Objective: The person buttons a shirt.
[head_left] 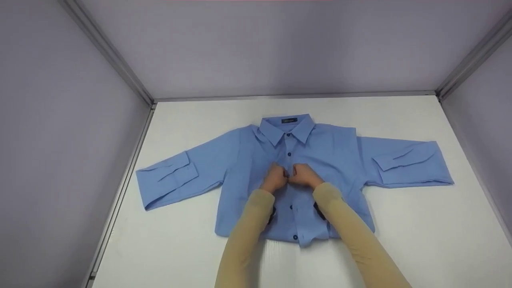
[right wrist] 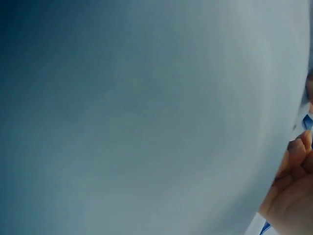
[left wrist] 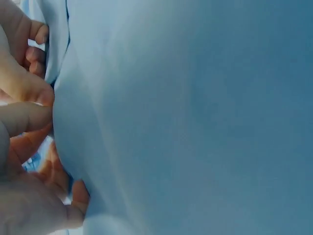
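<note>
A light blue, long-sleeved collared shirt of woven cloth (head_left: 236, 192) lies front up on a smooth white tabletop (head_left: 432, 240), its pointed collar (head_left: 272, 132) toward the far edge and its sleeves spread to either side. The left hand (head_left: 276, 178) and the right hand (head_left: 305, 175) meet at mid-chest, fingers curled, both seeming to pinch the shirt's front edges where they come together; the fingertips are largely hidden and the wrist views are mostly blurred cloth, so I cannot tell which layer each hand has. Above them, a small, round, dark upper button (head_left: 289, 154) sits on the front, apparently done up; below, a matching lower button (head_left: 295, 237) is bare beside a loose, light blue front flap (head_left: 314, 226). The cloth should be light, limp and quick to crease, hardly fragile, and likely to slide over the smooth surface if tugged. The front edges seem the best hold, close to a button and its slit, with small fingertip pinches: the buttons are probably hard and slick, while the cloth gives easily.
</note>
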### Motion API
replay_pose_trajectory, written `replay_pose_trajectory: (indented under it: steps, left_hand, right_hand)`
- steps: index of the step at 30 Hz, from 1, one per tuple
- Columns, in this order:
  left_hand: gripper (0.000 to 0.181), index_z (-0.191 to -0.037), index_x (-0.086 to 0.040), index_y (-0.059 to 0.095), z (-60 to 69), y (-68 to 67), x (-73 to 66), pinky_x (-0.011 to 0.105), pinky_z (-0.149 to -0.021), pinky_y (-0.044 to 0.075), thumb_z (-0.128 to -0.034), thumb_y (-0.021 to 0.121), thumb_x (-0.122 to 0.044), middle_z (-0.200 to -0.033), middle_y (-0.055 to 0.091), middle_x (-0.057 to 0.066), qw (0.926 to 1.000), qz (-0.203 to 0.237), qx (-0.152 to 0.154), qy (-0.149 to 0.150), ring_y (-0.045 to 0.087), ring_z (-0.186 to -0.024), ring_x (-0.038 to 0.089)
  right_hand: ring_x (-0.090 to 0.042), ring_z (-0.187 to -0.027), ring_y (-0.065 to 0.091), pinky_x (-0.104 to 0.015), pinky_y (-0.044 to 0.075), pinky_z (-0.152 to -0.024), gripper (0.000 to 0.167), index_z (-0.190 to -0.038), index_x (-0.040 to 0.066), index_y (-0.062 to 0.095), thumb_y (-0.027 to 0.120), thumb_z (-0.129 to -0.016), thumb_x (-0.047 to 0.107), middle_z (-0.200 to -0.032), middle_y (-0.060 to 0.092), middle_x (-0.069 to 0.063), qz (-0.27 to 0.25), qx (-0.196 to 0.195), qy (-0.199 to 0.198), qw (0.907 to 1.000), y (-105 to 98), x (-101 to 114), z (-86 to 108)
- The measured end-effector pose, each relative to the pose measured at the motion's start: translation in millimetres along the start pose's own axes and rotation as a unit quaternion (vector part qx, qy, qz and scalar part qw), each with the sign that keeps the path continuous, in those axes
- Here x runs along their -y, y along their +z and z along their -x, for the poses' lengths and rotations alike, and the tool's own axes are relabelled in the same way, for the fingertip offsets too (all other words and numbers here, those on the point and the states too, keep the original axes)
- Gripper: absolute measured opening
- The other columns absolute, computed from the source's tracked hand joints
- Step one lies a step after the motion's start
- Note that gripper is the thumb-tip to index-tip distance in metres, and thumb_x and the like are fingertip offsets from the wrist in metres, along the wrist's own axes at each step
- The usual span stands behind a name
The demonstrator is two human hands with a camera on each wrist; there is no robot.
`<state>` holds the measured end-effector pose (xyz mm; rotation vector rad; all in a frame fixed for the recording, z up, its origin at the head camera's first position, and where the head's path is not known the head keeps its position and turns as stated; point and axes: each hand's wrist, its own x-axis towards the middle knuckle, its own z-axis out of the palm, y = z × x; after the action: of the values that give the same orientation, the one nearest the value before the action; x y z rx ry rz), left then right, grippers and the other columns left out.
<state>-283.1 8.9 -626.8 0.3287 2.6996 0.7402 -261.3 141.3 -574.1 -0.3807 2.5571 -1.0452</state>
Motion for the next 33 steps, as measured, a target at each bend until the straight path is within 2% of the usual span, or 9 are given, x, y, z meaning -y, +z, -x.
replay_pose_trajectory:
  steps: [1, 5, 10, 15, 19, 22, 27, 30, 33]
  left_hand:
    - [0.022, -0.057, -0.009, 0.050, 11.2, -10.2, -10.7, 0.030, -0.057, 0.038, -0.0778, 0.058, -0.008, -0.066, 0.044, 0.003, 0.9997, 0.002, 0.013, -0.022, 0.043, -0.061, 0.016]
    - [0.035, -0.056, -0.012, 0.036, 33.5, -24.8, -27.6, 0.027, -0.049, 0.031, -0.0848, 0.055, -0.020, -0.055, 0.032, -0.001, 0.9985, 0.011, 0.021, -0.049, 0.035, -0.051, 0.013]
    - [0.032, -0.063, -0.013, 0.037, 39.5, -31.2, -30.3, 0.030, -0.056, 0.031, -0.0886, 0.052, -0.027, -0.060, 0.036, -0.001, 0.9975, 0.009, 0.042, -0.057, 0.037, -0.056, 0.014]
    - [0.036, -0.056, -0.012, 0.034, 39.1, -36.6, -27.4, 0.026, -0.048, 0.026, -0.0868, 0.052, -0.013, -0.052, 0.030, -0.001, 0.9901, 0.117, 0.040, -0.065, 0.028, -0.046, 0.012]
    - [0.040, -0.049, -0.012, 0.031, 37.8, -32.2, -26.6, 0.023, -0.041, 0.019, -0.0822, 0.052, -0.005, -0.046, 0.024, -0.003, 0.9761, 0.202, 0.043, -0.067, 0.019, -0.040, 0.009]
    - [0.038, -0.047, -0.012, 0.030, 37.8, -27.4, -27.2, 0.023, -0.040, 0.017, -0.0765, 0.050, 0.002, -0.045, 0.023, -0.003, 0.9674, 0.242, 0.036, -0.064, 0.017, -0.040, 0.009]
    - [0.036, -0.048, -0.010, 0.029, 37.8, -28.6, -26.5, 0.023, -0.041, 0.017, -0.0731, 0.047, 0.009, -0.046, 0.024, -0.002, 0.9494, 0.305, 0.047, -0.057, 0.017, -0.041, 0.009]
    - [0.035, -0.050, -0.010, 0.028, 37.6, -29.2, -22.5, 0.023, -0.042, 0.017, -0.0738, 0.044, 0.009, -0.048, 0.023, -0.002, 0.9337, 0.347, 0.071, -0.051, 0.015, -0.042, 0.009]
    - [0.034, -0.052, -0.010, 0.025, 38.9, -28.9, -18.8, 0.024, -0.045, 0.017, -0.0756, 0.042, 0.009, -0.050, 0.020, -0.001, 0.9112, 0.399, 0.089, -0.054, 0.012, -0.045, 0.010]
  right_hand:
    - [-0.010, -0.045, 0.026, -0.025, 0.026, -0.045, 0.029, -0.058, 0.012, 0.034, 0.059, -0.073, 0.008, -0.050, 0.030, 0.004, -0.002, 0.001, -0.002, 1.0000, 1.4, -3.7, -2.0]
    - [-0.010, -0.043, 0.028, -0.025, 0.027, -0.044, 0.027, -0.056, 0.012, 0.035, 0.054, -0.075, 0.008, -0.049, 0.031, 0.003, -0.013, 0.005, 0.008, 0.9999, 0.6, -9.1, -3.7]
    - [-0.012, -0.046, 0.029, -0.026, 0.029, -0.048, 0.027, -0.059, 0.011, 0.034, 0.047, -0.082, 0.006, -0.053, 0.031, 0.001, -0.074, 0.014, 0.008, 0.9971, -4.7, -15.0, -1.6]
    - [-0.011, -0.047, 0.026, -0.025, 0.027, -0.050, 0.030, -0.059, 0.011, 0.031, 0.043, -0.085, 0.003, -0.054, 0.028, 0.001, -0.168, -0.001, 0.009, 0.9857, -8.7, -19.2, 0.7]
    - [-0.010, -0.046, 0.024, -0.025, 0.026, -0.048, 0.030, -0.058, 0.010, 0.031, 0.044, -0.083, 0.000, -0.051, 0.027, 0.003, -0.184, -0.014, -0.002, 0.9829, -7.5, -16.1, 1.8]
    - [-0.010, -0.045, 0.022, -0.026, 0.024, -0.048, 0.028, -0.060, 0.010, 0.032, 0.045, -0.082, -0.001, -0.051, 0.026, 0.003, -0.184, -0.021, -0.009, 0.9826, -3.7, -11.5, 1.2]
    - [-0.008, -0.048, 0.028, -0.026, 0.027, -0.052, 0.013, -0.070, -0.003, 0.044, 0.044, -0.082, -0.005, -0.055, 0.033, 0.000, -0.201, -0.010, -0.002, 0.9796, -13.9, 10.0, 13.2]
    - [-0.009, -0.053, 0.035, -0.025, 0.031, -0.056, 0.008, -0.081, -0.011, 0.049, 0.044, -0.084, -0.005, -0.059, 0.040, -0.002, -0.212, 0.004, 0.005, 0.9772, -18.8, 13.4, 17.9]
    - [-0.012, -0.057, 0.039, -0.025, 0.034, -0.058, 0.011, -0.086, -0.012, 0.051, 0.045, -0.084, -0.004, -0.063, 0.045, -0.003, -0.226, 0.013, 0.019, 0.9738, -17.3, 9.9, 18.0]
